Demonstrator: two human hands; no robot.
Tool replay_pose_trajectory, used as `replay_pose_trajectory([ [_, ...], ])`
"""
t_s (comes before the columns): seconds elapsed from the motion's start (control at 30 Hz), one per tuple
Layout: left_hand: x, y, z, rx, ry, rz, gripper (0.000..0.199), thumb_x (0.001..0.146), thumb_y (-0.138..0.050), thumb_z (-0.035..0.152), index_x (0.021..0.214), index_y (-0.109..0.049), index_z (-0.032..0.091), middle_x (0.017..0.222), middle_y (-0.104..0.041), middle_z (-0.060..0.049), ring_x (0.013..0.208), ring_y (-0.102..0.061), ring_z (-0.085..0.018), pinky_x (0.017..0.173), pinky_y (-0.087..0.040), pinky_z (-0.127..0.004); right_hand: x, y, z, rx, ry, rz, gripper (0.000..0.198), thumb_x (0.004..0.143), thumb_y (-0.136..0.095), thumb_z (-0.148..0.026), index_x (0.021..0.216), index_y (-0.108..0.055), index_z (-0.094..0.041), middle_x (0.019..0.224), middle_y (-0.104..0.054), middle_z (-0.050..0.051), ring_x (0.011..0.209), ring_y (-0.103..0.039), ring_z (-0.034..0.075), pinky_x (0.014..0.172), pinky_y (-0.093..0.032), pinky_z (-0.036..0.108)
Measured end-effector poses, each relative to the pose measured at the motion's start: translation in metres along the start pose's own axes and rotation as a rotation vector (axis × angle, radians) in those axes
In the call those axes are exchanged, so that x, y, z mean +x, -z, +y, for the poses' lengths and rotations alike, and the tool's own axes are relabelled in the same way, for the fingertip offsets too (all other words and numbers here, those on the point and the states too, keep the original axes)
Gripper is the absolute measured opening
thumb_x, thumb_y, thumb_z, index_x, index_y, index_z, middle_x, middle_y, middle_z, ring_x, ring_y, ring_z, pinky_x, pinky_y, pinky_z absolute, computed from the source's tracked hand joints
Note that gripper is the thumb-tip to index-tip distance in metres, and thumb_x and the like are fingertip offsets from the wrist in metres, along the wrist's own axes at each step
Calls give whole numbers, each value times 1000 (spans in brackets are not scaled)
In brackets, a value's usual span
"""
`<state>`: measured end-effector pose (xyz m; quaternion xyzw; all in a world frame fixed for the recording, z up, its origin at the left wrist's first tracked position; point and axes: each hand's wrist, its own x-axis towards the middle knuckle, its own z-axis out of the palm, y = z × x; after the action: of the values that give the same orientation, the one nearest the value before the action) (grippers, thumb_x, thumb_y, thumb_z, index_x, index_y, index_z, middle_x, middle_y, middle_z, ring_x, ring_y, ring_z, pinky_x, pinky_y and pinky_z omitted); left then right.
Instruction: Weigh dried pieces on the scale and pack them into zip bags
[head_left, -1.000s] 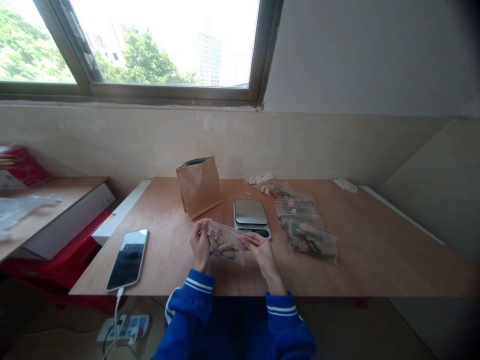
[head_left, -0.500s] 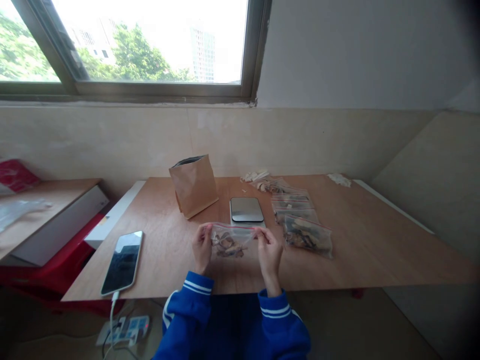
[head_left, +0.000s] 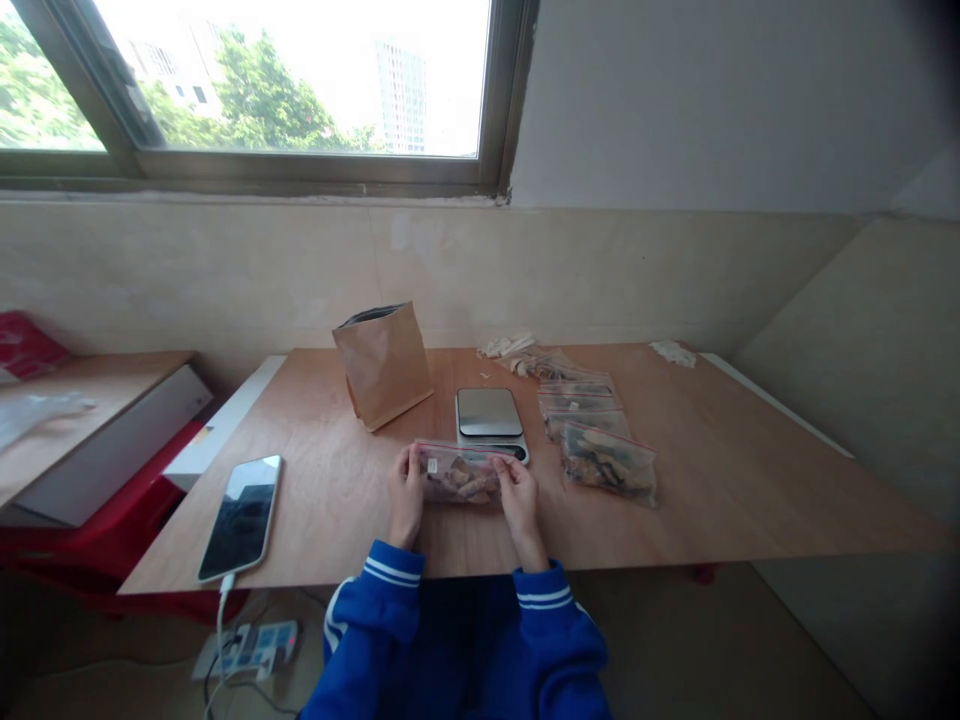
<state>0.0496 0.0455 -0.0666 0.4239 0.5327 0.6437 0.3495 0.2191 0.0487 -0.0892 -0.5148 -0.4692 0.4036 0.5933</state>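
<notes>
A clear zip bag [head_left: 459, 480] of brown dried pieces is stretched between my two hands, its red zip strip along the top. My left hand [head_left: 406, 497] pinches the bag's left end, beside a small white label. Its right end is gripped by my right hand [head_left: 517, 500], thumb and fingers closed near the zip. Just beyond the bag lies a kitchen scale [head_left: 489, 412] with a silver plate, its front edge partly covered by the bag. To the right, a filled zip bag [head_left: 607, 462] lies flat in front of several more bags [head_left: 577, 395].
An opened brown paper pouch [head_left: 382, 365] stands left of the scale. A phone [head_left: 241, 518] on a white charging cable lies at the table's left. Pale scraps [head_left: 506, 346] sit at the back, with another white piece [head_left: 673, 353] at the back right.
My right hand has moved inward toward the left, and the bag is now less widely stretched and tilted, showing its label. The whole view has shifted slightly.
</notes>
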Motion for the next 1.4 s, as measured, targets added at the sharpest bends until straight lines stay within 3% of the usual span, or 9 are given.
replay_pose_trajectory([
  [0.17,3,-3,-11,-5,67,183,48,82,-49,64,75,-54,17,53,-44,6,40,-39,-8,40,-30,-21,0,4,0,-164,103,141,45,89,-46,-57,95,-69,-18,97,-73,11,91,-66,26,82,-50,36],
  [0.3,4,1,-12,-57,163,95,51,82,-46,67,86,-55,17,55,-42,8,33,-34,-5,33,-22,-19,2,12,0,-180,110,207,49,91,-43,-57,98,-68,-15,89,-73,11,78,-65,24,73,-50,33],
  [0.4,1,0,-10,-70,176,49,54,84,-43,67,90,-59,16,61,-49,4,42,-43,-7,40,-33,-20,2,13,2,-156,112,187,51,90,-43,-58,96,-68,-15,83,-72,10,72,-64,22,70,-49,32],
  [0.5,-4,-2,-5,-75,141,-1,49,84,-47,62,92,-63,17,75,-61,-2,64,-57,-12,59,-46,-23,2,10,3,-152,109,186,51,89,-44,-59,96,-68,-15,85,-72,10,72,-64,22,69,-49,31],
  [0.6,-6,-4,-1,-65,63,-117,38,82,-57,54,88,-65,17,85,-65,-3,81,-61,-16,75,-47,-26,0,9,3,-159,117,197,50,90,-44,-59,96,-68,-15,88,-72,10,74,-63,22,70,-49,32],
  [0.77,-4,-4,-4,-81,71,-53,34,81,-61,51,87,-63,17,74,-61,0,70,-56,-14,64,-44,-24,-3,6,2,-161,131,161,46,91,-44,-55,96,-69,-17,90,-73,10,76,-64,22,69,-50,31],
  [0.93,-2,-3,-10,-49,62,22,38,80,-61,53,84,-63,15,68,-58,1,62,-51,-12,59,-40,-23,-4,4,5,-119,84,127,47,90,-44,-57,98,-69,-17,88,-73,9,60,-60,18,57,-49,28],
  [1.03,-2,-3,-10,-35,52,15,38,79,-62,53,81,-64,15,64,-56,2,60,-49,-12,58,-39,-23,-2,6,6,-91,105,174,44,88,-50,-56,95,-69,-17,92,-73,9,71,-65,20,64,-50,29],
  [1.4,-3,1,-13,-43,97,-20,41,79,-61,54,89,-69,15,80,-68,-4,74,-60,-17,69,-47,-27,-2,11,6,-64,40,258,49,85,-52,-60,96,-68,-15,81,-72,10,72,-67,23,67,-52,34],
])
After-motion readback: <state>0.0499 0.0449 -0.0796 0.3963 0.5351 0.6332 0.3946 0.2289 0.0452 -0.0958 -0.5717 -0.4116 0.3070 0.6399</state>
